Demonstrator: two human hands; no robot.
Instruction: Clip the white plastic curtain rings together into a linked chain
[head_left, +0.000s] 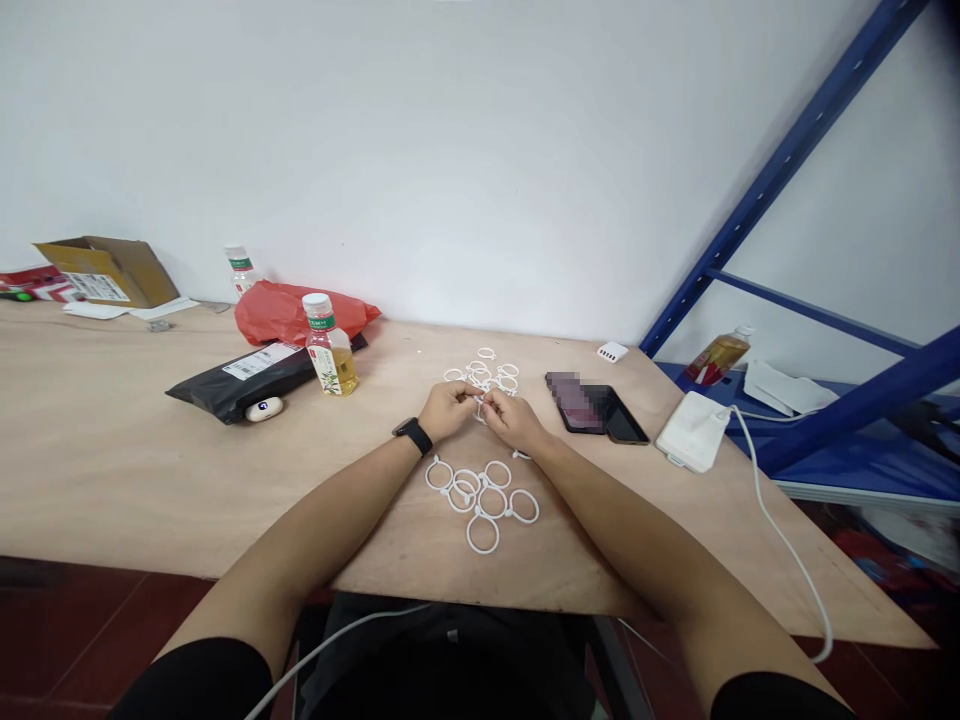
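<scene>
My left hand [448,408] and my right hand [512,420] meet over the wooden table [112,450], fingers pinched together on a small white plastic ring [480,403] held between them. A black watch [413,435] sits on my left wrist. Just beyond the hands lies a loose heap of white rings [487,375]. Nearer to me, between my forearms, lies a second cluster of several white rings [482,497], flat on the table.
Two phones [596,408] and a white power bank [694,430] with a cable lie to the right. A bottle of yellow drink [330,345], a black parcel bag [244,380], a red bag [289,310] and a cardboard box [112,270] are left. A blue shelf frame [810,130] stands right.
</scene>
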